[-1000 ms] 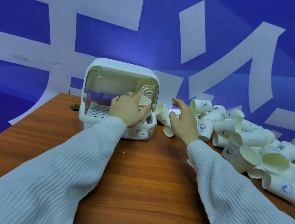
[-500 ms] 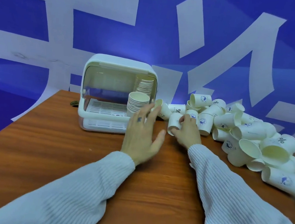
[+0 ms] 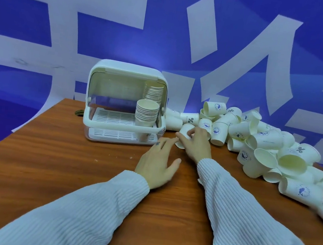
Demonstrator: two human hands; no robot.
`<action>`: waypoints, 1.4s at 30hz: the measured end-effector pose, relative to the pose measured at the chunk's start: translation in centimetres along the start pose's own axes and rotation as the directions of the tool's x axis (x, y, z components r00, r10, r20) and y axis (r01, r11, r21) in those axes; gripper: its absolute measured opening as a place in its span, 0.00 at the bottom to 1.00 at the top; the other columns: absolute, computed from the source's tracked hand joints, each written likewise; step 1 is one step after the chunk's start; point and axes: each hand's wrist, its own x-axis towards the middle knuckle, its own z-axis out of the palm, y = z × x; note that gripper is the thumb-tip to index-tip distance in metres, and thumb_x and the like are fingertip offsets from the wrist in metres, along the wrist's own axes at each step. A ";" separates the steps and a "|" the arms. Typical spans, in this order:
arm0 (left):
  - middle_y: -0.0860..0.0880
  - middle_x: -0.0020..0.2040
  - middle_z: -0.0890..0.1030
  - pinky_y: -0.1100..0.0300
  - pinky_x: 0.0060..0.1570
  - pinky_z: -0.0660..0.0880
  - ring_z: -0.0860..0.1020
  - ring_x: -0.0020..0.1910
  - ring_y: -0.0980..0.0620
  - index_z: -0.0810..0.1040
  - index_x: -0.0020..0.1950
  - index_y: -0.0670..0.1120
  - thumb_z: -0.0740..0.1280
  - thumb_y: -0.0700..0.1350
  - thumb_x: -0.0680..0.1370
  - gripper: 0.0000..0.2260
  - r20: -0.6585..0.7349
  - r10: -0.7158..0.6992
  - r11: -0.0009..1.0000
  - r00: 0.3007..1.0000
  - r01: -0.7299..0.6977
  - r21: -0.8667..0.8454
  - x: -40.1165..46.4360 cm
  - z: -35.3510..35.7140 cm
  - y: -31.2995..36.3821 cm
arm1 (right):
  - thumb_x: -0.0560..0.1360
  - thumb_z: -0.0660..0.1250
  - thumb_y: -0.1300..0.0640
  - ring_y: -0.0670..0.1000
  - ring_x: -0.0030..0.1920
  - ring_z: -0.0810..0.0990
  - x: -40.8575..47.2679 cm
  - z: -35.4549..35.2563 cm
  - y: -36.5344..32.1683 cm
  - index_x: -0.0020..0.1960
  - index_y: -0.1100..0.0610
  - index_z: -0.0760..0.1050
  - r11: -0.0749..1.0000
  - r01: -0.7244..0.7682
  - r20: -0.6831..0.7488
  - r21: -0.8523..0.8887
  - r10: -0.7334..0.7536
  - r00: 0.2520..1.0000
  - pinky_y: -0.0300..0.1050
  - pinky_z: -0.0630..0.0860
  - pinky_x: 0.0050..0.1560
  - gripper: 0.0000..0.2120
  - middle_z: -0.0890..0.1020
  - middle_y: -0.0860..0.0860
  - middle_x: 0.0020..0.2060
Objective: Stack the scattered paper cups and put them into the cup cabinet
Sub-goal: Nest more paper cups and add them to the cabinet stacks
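right hand (image 3: 197, 144) now grips a cup (image 3: 185, 135) at the pile's (image 3: 264, 146) near left edge; left hand (image 3: 158, 165), withdrawn from the cabinet (image 3: 125, 104), lies released, fingers straight, beside it; the stack (image 3: 146, 113) stays inside, right

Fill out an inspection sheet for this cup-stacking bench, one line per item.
Surface: wooden table, brown, with small pale specks.
Job's things: cup cabinet with its lid up; front cup stack and rear cup stack stand on its rack; loose cup pile spreads along the table's right side.
Clutter: nothing seen beyond the loose cups.
Hands: right hand grips a held cup at the pile's near edge; left hand is flat, fingers straight, pointing toward that cup.
Cables: nothing seen; a dark hole sits in the tabletop left of the cabinet.
Surroundings: blue backdrop with large white characters.
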 end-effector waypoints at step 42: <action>0.57 0.65 0.77 0.51 0.64 0.75 0.76 0.64 0.57 0.66 0.74 0.55 0.70 0.67 0.71 0.35 -0.228 -0.317 0.885 0.920 0.201 -0.420 1.6 -0.8 -1.5 | 0.80 0.65 0.52 0.57 0.82 0.55 4.8 6.3 0.1 0.84 0.52 0.51 0.871 0.227 -0.050 -0.435 -0.275 0.960 0.54 0.56 0.80 0.37 0.58 0.51 0.83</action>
